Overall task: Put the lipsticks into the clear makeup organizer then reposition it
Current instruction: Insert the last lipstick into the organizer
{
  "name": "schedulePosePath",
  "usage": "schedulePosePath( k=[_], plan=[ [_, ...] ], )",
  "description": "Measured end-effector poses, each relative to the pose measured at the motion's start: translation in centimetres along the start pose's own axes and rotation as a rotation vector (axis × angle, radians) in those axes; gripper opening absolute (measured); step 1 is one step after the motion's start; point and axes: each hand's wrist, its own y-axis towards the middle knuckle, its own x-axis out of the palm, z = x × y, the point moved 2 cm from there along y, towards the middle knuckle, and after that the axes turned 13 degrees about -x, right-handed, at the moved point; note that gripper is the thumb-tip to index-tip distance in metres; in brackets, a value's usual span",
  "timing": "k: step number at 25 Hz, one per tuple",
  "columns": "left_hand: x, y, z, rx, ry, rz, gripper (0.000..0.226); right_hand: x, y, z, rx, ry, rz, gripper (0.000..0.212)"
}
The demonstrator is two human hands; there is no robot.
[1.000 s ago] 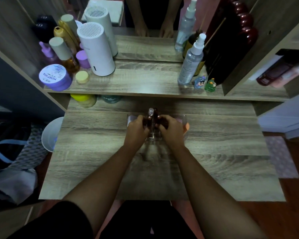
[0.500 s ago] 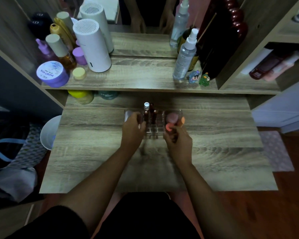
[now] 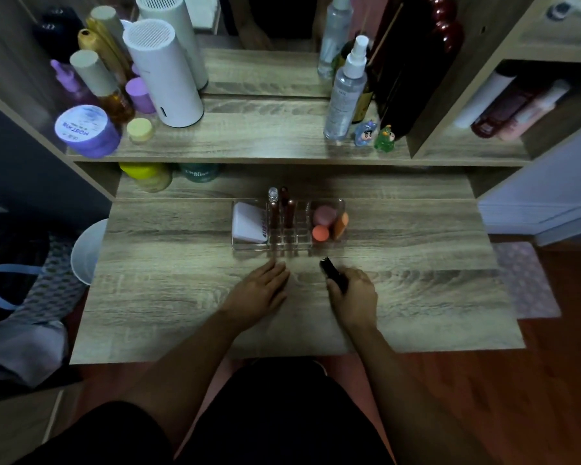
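The clear makeup organizer (image 3: 254,246) stands on the wooden desk (image 3: 182,297) near its far edge. Three tubes stand upright in its middle slots: a clear-capped one (image 3: 273,204) and two dark red lipsticks (image 3: 288,209). A white compact (image 3: 249,223) lies in its left bin, and pink and orange sponges (image 3: 326,223) fill the right bin. My right hand (image 3: 354,297) is closed around a dark lipstick (image 3: 331,273), just in front of the organizer's right side. My left hand (image 3: 260,290) rests flat on the desk, fingers apart, just short of the organizer.
A raised shelf (image 3: 265,142) behind the desk carries a white cylinder (image 3: 163,75), purple jar (image 3: 86,130), bottles, a spray bottle (image 3: 346,92) and two small figurines (image 3: 374,134). A mirror stands behind. A white bin (image 3: 88,250) and bags sit to the left.
Both hands have drawn back from the organizer toward me. My right hand now holds a dark lipstick, and my left hand has let go and lies flat on the desk.
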Motion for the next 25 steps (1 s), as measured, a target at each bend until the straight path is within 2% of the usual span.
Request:
schedulePosePath(
  k=[4, 6, 8, 12, 15, 21, 25],
  plan=[
    [0.2, 0.1, -0.5, 0.037, 0.03, 0.013, 0.048, -0.6, -0.3, -1.0, -0.023, 0.191, 0.081, 0.022],
    [0.3, 0.1, -0.8, 0.04, 0.028, 0.005, 0.048, -0.9, 0.3, -2.4, -0.037, 0.385, 0.104, 0.027],
    [0.3, 0.0, -1.0, 0.054, 0.045, 0.003, 0.048, -1.3, 1.9, -3.9, -0.068, 0.453, 0.133, 0.035],
    [0.2, -0.2, -1.1, 0.108, 0.096, 0.015, 0.049, -2.2, 6.7, -7.0, -0.191, 0.399, 0.212, 0.028],
    [0.0, -0.1, -1.1, 0.122, 0.106, 0.029, 0.052, -2.9, 9.5, -8.4, -0.217, 0.292, 0.267, 0.028],
    [0.0, 0.0, -1.4, 0.091, 0.07, -0.007, 0.05, -2.6, 11.6, -8.5, -0.158, 0.236, 0.186, 0.027],
    [0.1, 0.0, -1.5, 0.117, 0.106, -0.002, 0.051, -1.9, 11.9, -8.1, -0.137, 0.175, 0.066, 0.028]
  ],
)
